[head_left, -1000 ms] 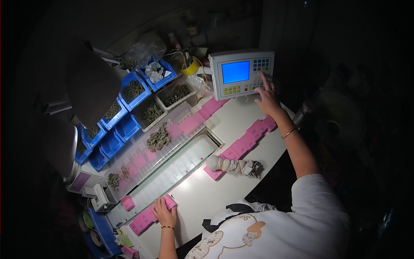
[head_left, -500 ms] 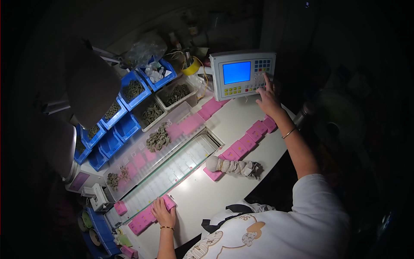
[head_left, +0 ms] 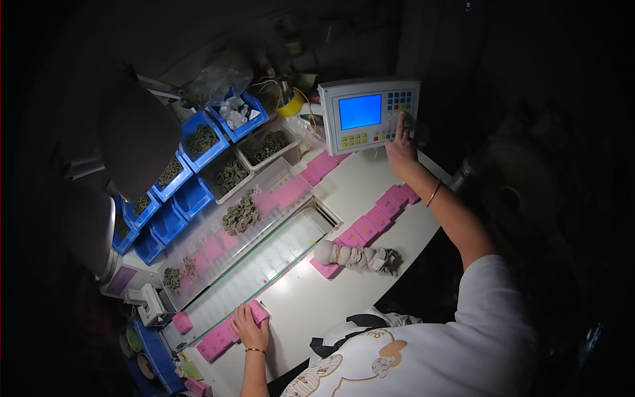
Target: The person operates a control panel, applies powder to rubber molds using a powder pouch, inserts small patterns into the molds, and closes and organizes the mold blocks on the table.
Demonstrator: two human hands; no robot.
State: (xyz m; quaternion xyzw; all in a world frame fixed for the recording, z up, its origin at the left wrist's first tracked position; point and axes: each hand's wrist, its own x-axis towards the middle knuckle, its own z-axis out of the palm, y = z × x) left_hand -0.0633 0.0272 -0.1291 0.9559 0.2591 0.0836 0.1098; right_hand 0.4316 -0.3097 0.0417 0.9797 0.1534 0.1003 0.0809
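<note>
pink boxes (head_left: 217,341) in a short row lie on the desk (head_left: 291,311), towards its near left corner, alongside the glass-edged channel (head_left: 264,264). the left hand (head_left: 250,331) rests on the row's right end, fingers bent over it; whether it grips or merely steadies cannot be told. the right hand (head_left: 401,157) is open and holds nothing, index finger extended to the keys of the panel (head_left: 385,119) at the desk's far right corner; key contact cannot be confirmed. outward, a single box (head_left: 182,322) sits at the channel's left end, and a second row (head_left: 366,228) runs towards the desk's right edge, beside a cloth roll (head_left: 357,257). beyond the channel are dried pieces (head_left: 240,215) and blue bins (head_left: 192,197). likely faults: a wrong key, since the keys are small and closely set; boxes skewed or pushed into the channel by uneven left-hand pressure; a box nudged by the roll, should it turn.
</note>
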